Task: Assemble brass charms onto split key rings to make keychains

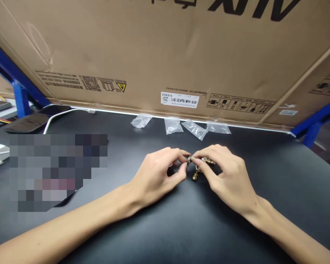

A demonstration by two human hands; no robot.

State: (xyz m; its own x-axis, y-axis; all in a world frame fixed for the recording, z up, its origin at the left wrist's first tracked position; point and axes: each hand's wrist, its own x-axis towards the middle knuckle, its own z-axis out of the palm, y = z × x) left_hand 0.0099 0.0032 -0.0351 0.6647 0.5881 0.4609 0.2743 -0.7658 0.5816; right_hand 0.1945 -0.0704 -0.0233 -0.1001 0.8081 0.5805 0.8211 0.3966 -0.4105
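Note:
My left hand and my right hand meet over the dark tabletop. Thumb and fingers of both pinch a small metal key ring between them. Below my right fingers a small brass-coloured gourd-shaped charm hangs or lies from another ring. More brass-coloured metal pieces show behind my right thumb, partly hidden by the hand. How all these pieces link together is too small to make out.
Several clear plastic bags lie along the table's back edge, before a large cardboard box. At the left are a black phone-like device, a white cable and a blurred-out patch. Blue metal posts stand at both sides.

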